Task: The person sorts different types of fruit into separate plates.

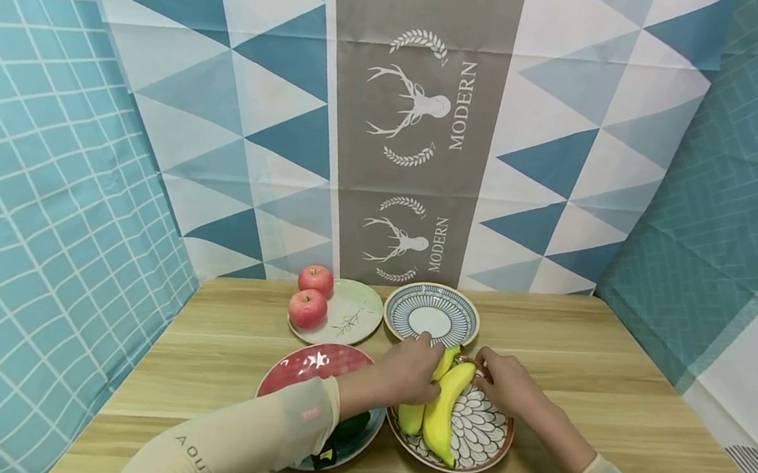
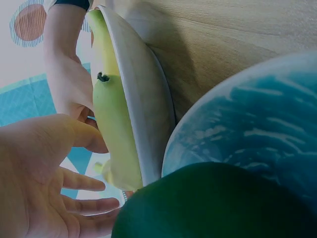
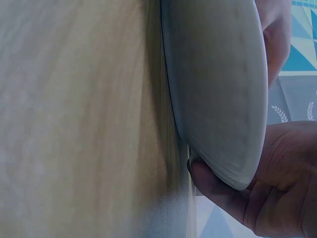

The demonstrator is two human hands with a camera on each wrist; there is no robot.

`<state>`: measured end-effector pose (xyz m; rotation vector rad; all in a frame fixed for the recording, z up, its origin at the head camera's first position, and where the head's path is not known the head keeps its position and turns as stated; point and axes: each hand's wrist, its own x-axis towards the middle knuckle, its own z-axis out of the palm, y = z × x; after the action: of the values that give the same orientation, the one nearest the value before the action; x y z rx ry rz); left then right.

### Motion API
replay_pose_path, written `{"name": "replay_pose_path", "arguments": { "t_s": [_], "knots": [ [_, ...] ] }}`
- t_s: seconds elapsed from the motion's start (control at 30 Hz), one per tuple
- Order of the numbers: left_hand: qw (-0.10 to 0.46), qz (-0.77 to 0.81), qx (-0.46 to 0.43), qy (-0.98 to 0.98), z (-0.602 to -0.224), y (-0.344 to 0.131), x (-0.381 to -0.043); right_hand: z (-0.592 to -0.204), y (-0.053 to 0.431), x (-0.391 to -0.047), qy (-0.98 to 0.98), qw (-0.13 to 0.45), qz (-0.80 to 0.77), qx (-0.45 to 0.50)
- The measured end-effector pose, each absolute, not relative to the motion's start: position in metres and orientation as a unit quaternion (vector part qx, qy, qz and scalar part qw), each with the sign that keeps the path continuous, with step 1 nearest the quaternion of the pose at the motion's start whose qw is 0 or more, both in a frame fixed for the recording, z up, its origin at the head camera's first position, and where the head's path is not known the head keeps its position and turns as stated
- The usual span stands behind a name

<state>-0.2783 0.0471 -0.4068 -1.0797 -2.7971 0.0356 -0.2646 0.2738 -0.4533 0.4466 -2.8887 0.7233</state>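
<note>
Two yellow bananas, a front one (image 1: 447,412) and one beside it (image 1: 410,420), lie on a petal-patterned plate (image 1: 486,432) with a brown rim. My left hand (image 1: 406,368) is over the bananas' left side. In the left wrist view its thumb is right at the side of a banana (image 2: 115,124), with the other fingers loosely extended near the banana's end. My right hand (image 1: 511,386) grips the plate's far right rim; in the right wrist view, a finger (image 3: 213,186) curls under the plate's edge (image 3: 223,99).
Left of the plate stands a red and teal bowl (image 1: 308,365), partly under my left sleeve, holding a dark green rounded thing (image 2: 213,203). Behind are a pale green plate (image 1: 352,315) with two red apples (image 1: 308,309) and a blue-striped plate (image 1: 434,297). A patterned wall covering (image 1: 421,171) backs the table.
</note>
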Motion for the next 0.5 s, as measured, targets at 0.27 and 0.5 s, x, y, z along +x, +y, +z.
{"name": "replay_pose_path", "arguments": {
  "t_s": [0.27,0.5],
  "knots": [
    [0.089,0.020,-0.339,-0.936,-0.396,0.045,-0.278,-0.453,0.273,-0.264,-0.959,0.055,0.240,0.144],
    [0.094,-0.005,-0.328,-0.940,-0.390,0.034,-0.283,-0.452,0.274,-0.265,-0.959,0.058,0.238,0.143]
  ]
}}
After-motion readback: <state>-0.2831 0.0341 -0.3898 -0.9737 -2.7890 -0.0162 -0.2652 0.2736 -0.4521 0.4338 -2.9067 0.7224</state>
